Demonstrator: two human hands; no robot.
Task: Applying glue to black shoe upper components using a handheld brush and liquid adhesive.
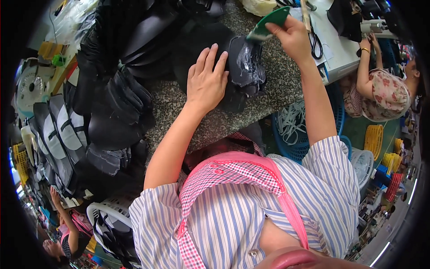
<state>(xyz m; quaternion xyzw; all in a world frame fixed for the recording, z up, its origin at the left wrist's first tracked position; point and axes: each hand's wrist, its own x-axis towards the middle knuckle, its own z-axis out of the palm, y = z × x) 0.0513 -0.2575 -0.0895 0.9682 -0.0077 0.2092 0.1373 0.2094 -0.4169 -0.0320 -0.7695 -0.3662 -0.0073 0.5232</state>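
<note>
My left hand (207, 85) lies flat with its fingers out on a black sheet piece (188, 42) on the speckled stone tabletop (179, 121). Beside its fingertips is a dark piece (246, 65) smeared with whitish, shiny glue. My right hand (294, 41) is raised over the table's right part and pinches a green flat scraper (274, 21) between thumb and fingers. Whitish residue coats the scraper's lower edge, which is just above and to the right of the smeared piece.
Stacks of black cut pieces (123, 96) cover the table's left side. Black-handled scissors (316, 45) lie at the right on a white surface. A blue basket (286, 143) with white strips stands below the right edge. Other people (389, 92) work at right and lower left.
</note>
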